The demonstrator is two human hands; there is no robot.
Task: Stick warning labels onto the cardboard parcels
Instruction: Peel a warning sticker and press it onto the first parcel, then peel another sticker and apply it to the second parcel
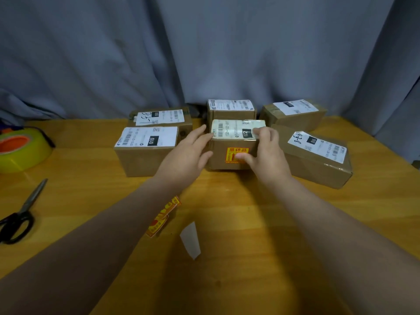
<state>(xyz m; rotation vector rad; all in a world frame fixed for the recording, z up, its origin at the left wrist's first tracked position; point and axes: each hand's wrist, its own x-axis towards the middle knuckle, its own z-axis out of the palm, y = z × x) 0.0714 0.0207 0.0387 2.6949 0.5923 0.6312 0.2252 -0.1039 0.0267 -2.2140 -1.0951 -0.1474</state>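
Centrally placed brown cardboard parcel (223, 161): stands on the yellow wooden table (238, 212), in the front row between two other boxes, with a white shipping label marked "122" on its top
Yellow-and-red warning label (236, 152): stuck on the near face of that box, towards its upper right, its lower edge partly under a thumb
Right hand (267, 153): fingers curled over the top right edge of the box, thumb pressing on the sticker, so the hand grips that corner
Left hand (188, 153): fingers straight and loose, fingertips touching the top left edge of the box, gripping nothing
Front left parcel (141, 160): just beside the central box, white label marked "010" on top
Front right parcel (318, 167): turned at an angle, touching or nearly touching the central box, white label with handwriting on top
Back row parcels (230, 113): three more brown boxes with white labels, close against the curtain
Strip of spare warning labels (164, 214): lies on the table near the person, partly hidden by the left forearm
White slip of backing paper (191, 239): lies on the table between the forearms
Black-handled scissors (20, 219): at the table's left edge, closed
Yellow tape roll with orange core (20, 151): far left, beyond the scissors
Grey curtain (204, 53): hangs behind the table
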